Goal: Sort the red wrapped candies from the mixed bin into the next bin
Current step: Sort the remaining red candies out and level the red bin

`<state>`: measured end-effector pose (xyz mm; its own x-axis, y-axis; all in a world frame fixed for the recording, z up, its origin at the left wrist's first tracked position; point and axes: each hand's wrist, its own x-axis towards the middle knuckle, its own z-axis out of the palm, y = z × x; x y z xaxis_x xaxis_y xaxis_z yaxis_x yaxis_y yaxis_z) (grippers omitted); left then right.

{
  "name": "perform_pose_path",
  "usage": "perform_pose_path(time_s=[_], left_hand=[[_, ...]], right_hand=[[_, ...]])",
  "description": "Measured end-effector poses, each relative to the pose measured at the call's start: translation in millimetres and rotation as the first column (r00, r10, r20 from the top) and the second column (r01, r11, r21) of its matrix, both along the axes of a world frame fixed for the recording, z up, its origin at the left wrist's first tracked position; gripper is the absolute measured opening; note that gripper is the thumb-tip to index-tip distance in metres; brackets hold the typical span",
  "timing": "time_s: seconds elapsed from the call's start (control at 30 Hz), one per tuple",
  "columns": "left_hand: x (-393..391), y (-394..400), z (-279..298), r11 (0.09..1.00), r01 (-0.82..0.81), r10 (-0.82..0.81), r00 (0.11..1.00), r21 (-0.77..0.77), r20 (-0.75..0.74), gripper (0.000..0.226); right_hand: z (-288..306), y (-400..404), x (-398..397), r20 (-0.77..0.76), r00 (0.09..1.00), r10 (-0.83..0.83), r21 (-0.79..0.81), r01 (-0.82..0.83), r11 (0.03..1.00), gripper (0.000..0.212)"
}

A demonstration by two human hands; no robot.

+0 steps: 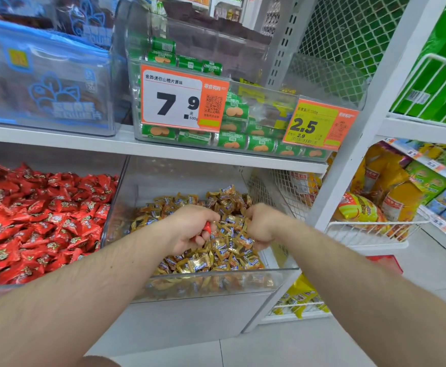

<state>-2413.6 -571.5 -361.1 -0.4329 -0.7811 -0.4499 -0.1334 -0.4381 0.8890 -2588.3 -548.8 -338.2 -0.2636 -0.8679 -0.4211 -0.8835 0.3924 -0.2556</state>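
left grip: my left hand (190, 229) curled tight around a red wrapped candy (207, 228); only a red corner shows past the fingers.
right grip: my right hand (262, 225) knuckles-up, fingers curled down into the gold candies (216, 260). cannot tell if it has hold of anything, fingertips are buried.
mixed bin: clear bin (216, 284) on the lower shelf, right of centre, both hands over its middle.
next bin: red candy bin (39, 215) just beside it at the shelf's left end, clear divider wall between, piled high.
risk 1: red piece is pinched by little more than its wrapper, likely to slip on the move left and fall back into the gold pile.
risk 2: gold pieces may be trapped in the same fist, would end up carried over and contaminate the red side.
risk 3: divider wall sits high; a low sweep would clip it and knock the candy loose.
risk 4: red pile is heaped near its front edge, a dropped piece could roll off to the floor.
arm pose: both forearms extended forward, converging over the mixed bin, left wrist rolled inward, right wrist bent down.
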Motion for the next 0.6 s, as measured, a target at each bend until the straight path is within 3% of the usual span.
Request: perform_pose_path(time_s=[0.17,0.37,0.5,0.6], left_hand=[[1.8,-3.8,-6.7,0.986,0.074,-0.044,0.98,-0.151,0.196,0.018],[-3.1,-12.3,-16.1,0.958,0.122,-0.057,0.967,-0.26,0.246,0.02],[-6.5,-11.4,-20.3,0.932,0.188,-0.097,0.953,-0.309,0.287,0.034],[-4.1,-10.1,-20.0,0.903,0.237,-0.11,0.934,-0.357,0.341,0.044]], right_hand=[[-30.3,6.9,7.1,-0.1,0.983,0.154,0.169,-0.136,0.976,0.052],[0.8,22.5,-6.2,-0.111,0.96,0.257,0.236,-0.226,0.945,0.067],[2.3,6.7,-11.9,-0.269,0.954,0.134,0.101,-0.11,0.989,0.044],[-15.7,-7.3,1.1,-0.269,0.957,0.107,0.08,-0.088,0.993,0.024]])
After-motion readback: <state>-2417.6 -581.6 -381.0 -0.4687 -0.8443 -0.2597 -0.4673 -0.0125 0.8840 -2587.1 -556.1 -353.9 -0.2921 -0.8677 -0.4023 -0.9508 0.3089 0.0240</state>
